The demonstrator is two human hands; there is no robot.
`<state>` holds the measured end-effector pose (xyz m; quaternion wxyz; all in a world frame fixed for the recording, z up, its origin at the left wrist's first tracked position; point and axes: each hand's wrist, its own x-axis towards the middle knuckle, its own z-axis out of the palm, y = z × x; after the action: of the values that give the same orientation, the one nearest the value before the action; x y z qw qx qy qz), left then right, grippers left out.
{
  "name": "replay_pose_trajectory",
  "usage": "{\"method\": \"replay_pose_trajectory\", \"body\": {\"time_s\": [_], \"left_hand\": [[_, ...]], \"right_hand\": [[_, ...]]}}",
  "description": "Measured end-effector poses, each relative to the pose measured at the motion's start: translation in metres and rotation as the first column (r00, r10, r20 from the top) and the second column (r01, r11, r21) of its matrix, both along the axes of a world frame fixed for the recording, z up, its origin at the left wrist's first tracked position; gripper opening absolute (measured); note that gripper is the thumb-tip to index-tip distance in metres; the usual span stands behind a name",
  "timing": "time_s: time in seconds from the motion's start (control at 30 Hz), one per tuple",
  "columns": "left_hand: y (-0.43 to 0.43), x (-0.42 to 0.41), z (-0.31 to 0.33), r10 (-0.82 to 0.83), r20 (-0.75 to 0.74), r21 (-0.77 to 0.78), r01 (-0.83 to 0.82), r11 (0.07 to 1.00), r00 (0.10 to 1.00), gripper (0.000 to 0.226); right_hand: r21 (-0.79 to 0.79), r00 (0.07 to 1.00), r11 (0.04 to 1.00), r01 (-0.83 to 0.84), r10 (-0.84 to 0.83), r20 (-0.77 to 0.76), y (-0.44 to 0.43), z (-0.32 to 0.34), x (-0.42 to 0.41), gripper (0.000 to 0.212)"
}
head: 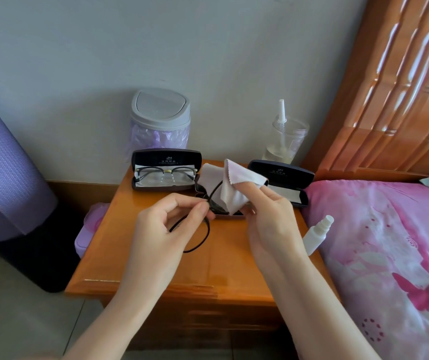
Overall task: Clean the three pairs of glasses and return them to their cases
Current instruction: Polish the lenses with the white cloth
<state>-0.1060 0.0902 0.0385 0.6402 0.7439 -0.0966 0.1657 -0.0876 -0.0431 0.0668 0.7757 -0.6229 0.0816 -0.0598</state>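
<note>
Head view: soft cloth, round-rimmed glasses

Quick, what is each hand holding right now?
Left hand: pinches the black glasses by the frame.
Right hand: grips the cleaning cloth against them.

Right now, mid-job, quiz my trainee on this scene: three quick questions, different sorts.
1. True or false: the right case holds glasses.
2. Which hand holds the cloth? A left, B right.
3. Fill in: the left hand pinches the black ___.

Key: 1 false, no glasses in it. 2 B, the right hand. 3 glasses.
</note>
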Motion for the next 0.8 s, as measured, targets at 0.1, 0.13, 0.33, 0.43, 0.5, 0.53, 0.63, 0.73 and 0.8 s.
{"method": "replay_pose_trajectory", "body": {"time_s": [0.1,0.13,0.33,0.43,0.5,0.53,0.63,0.73,0.8], "left_hand": [[0.000,0.001,-0.001,0.016,0.002,0.010,-0.016,1.000,1.000,0.008],[0.000,0.001,-0.002,0.024,0.003,0.014,-0.024,1.000,1.000,0.008],[0.001,0.000,-0.001,0.042,0.005,0.011,-0.042,0.999,0.999,0.008],[0.000,0.000,0.000,0.044,0.009,0.003,-0.044,0.999,0.999,0.008],[0.000,-0.001,0.001,0.046,0.011,-0.012,-0.046,0.999,0.999,0.008],[-0.001,-0.001,0.001,0.049,0.012,-0.018,-0.049,0.999,0.999,0.008],[-0.001,-0.001,0.001,0.064,0.012,-0.030,-0.064,0.998,0.998,0.008],[-0.001,-0.001,0.001,0.069,-0.002,-0.055,-0.069,0.996,0.998,0.008],[0.000,-0.001,0.001,0.071,-0.007,-0.075,-0.071,0.995,0.997,0.008]], "right_hand": [[-0.017,1.000,1.000,0.020,-0.020,-0.001,0.001,-0.002,0.000,0.015],[-0.019,1.000,0.999,0.027,-0.027,0.000,0.001,-0.003,-0.001,0.016],[-0.023,0.999,0.999,0.048,-0.048,-0.010,-0.002,-0.006,0.000,0.011],[-0.009,0.996,0.996,0.085,-0.086,-0.025,-0.003,-0.006,-0.001,0.012],[-0.006,0.995,0.996,0.094,-0.094,-0.023,-0.002,-0.006,-0.001,0.012],[0.001,0.995,0.996,0.095,-0.095,-0.019,-0.002,-0.006,-0.001,0.013],[0.036,0.994,0.993,0.110,-0.109,-0.012,0.003,-0.008,-0.003,0.014],[0.059,0.991,0.990,0.131,-0.131,-0.005,0.008,-0.010,-0.008,0.016],[0.067,0.992,0.990,0.123,-0.123,0.007,0.011,-0.010,-0.011,0.020]]}}
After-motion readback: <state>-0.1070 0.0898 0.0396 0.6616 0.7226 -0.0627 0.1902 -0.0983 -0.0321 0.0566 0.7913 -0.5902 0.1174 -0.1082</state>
